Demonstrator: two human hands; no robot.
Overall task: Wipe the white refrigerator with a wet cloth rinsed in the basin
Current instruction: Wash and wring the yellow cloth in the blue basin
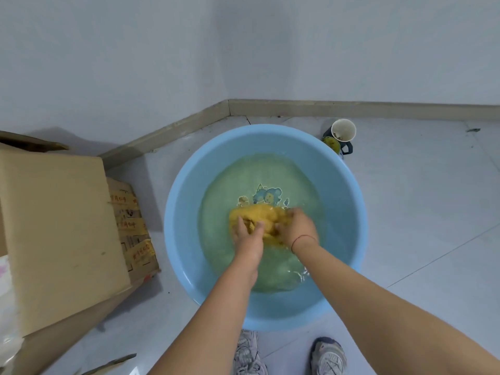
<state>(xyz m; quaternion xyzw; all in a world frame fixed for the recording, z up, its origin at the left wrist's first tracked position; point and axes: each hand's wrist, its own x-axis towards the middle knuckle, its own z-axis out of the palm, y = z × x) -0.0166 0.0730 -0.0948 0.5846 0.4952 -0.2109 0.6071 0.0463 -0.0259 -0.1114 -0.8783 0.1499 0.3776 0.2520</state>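
A round light-blue basin (349, 201) stands on the floor in front of me, part filled with greenish water. A yellow cloth (261, 216) lies bunched in the water near the basin's middle. My left hand (247, 236) presses on the cloth's near left part, fingers curled into it. My right hand (296, 227) grips the cloth's right side; a thin red string circles that wrist. Both hands are in the water. No refrigerator is in view.
A large open cardboard box (62, 234) stands close on the left, taped on its side. A dark mug with a paper cup (343, 131) in it sits behind the basin by the skirting board. My shoes (328, 357) touch the basin's near edge. White tiled floor extends right.
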